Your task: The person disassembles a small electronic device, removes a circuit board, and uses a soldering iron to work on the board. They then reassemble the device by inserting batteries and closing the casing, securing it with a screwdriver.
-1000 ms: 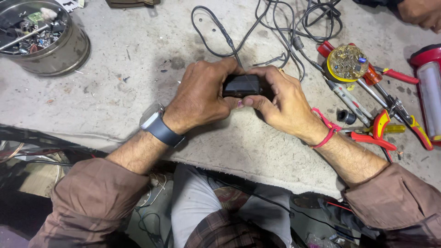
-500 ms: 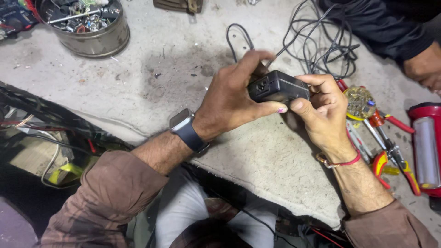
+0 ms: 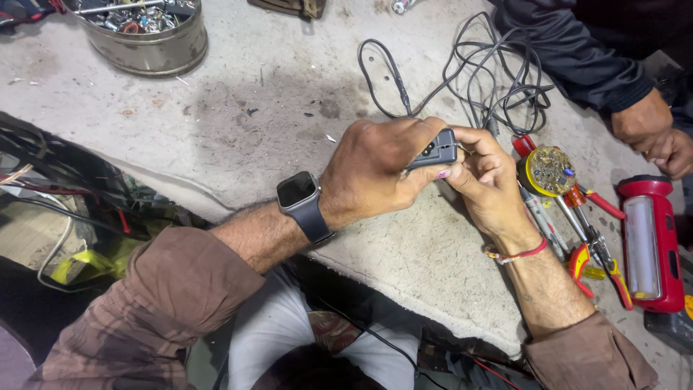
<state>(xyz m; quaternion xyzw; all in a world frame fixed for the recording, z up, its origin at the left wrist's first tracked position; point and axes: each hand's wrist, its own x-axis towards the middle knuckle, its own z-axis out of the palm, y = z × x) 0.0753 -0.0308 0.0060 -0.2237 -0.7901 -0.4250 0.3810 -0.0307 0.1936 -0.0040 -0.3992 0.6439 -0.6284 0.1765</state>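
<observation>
Both my hands hold a small black power adapter (image 3: 435, 151) just above a worn grey workbench (image 3: 274, 108). My left hand (image 3: 375, 167), with a dark smartwatch (image 3: 299, 195) on its wrist, wraps over the adapter's left side and covers most of it. My right hand (image 3: 485, 180), with a red thread on the wrist, grips the adapter's right end from below. Only the adapter's end face with its socket shows.
A round metal tin (image 3: 148, 32) of small parts stands at the back left. Tangled black cables (image 3: 469, 72) lie behind my hands. Red-handled pliers and screwdrivers (image 3: 577, 217), a yellow round part (image 3: 546, 170) and a red lamp (image 3: 647, 242) lie right. Another person's hands (image 3: 653, 133) rest at the far right.
The view has shifted left and nearer. My hands have turned the adapter, so my left hand now covers more of it and its end face points up.
</observation>
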